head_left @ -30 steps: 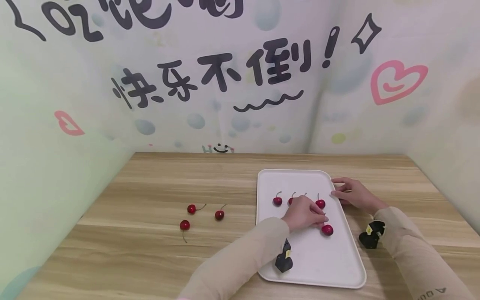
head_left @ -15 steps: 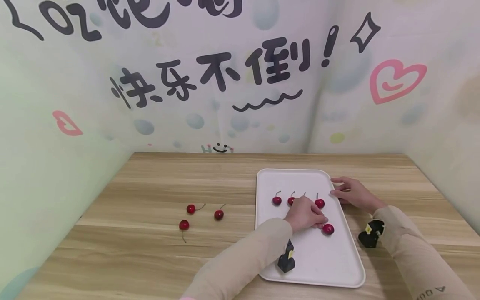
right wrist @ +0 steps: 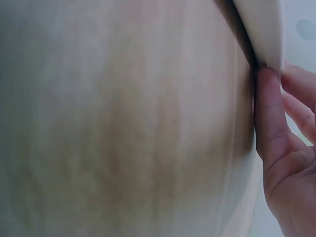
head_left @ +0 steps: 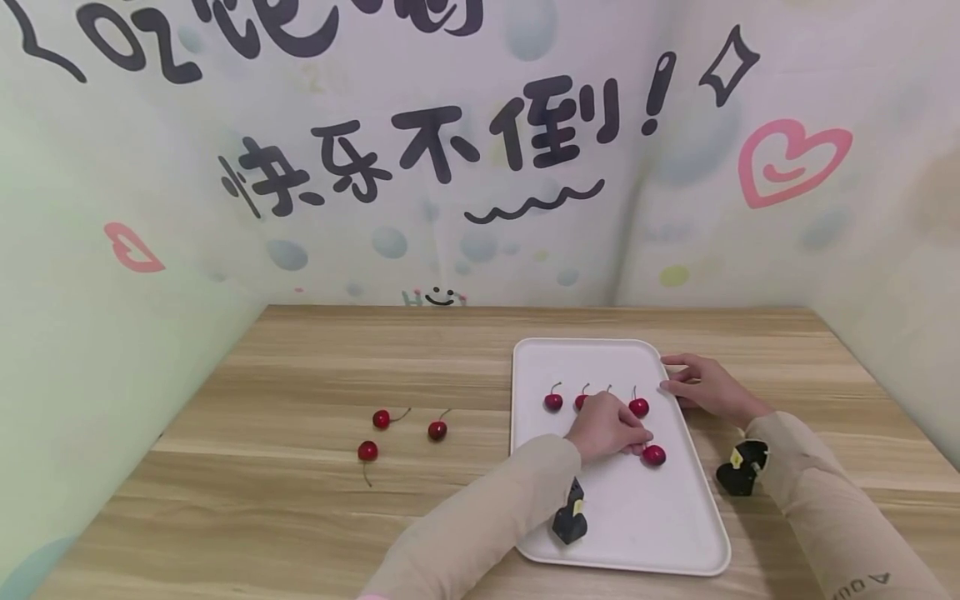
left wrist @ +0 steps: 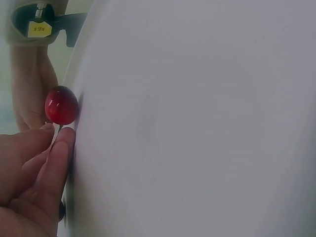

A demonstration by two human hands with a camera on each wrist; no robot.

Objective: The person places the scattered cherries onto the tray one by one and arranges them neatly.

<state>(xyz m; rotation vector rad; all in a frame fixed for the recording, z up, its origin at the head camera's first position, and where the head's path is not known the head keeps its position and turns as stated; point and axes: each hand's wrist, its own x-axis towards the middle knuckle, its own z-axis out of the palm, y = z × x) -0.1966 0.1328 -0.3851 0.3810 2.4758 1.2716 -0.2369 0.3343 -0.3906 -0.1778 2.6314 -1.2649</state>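
Observation:
My left hand (head_left: 606, 429) is over the white tray (head_left: 630, 521), pinching a red cherry (head_left: 654, 455) by its stem. In the left wrist view the cherry (left wrist: 61, 105) shows at the fingertips, its stem between thumb and finger. On the tray, a row of cherries lies behind this hand: one at the left (head_left: 553, 402), one partly covered (head_left: 581, 402), one at the right (head_left: 638, 407); another shows only its stem. My right hand (head_left: 708, 387) holds the tray's right edge. Its thumb and fingers lie on either side of the rim (right wrist: 269, 34) in the right wrist view.
Three loose cherries lie on the wooden table left of the tray: an upper one (head_left: 381, 419), a lower one (head_left: 367, 451) and one nearer the tray (head_left: 437, 430). A printed cloth wall (head_left: 450, 250) stands behind the table.
The left hand and its cherry have shifted only slightly over the tray, the cherry a little toward the row. The right hand stays at the tray's edge.

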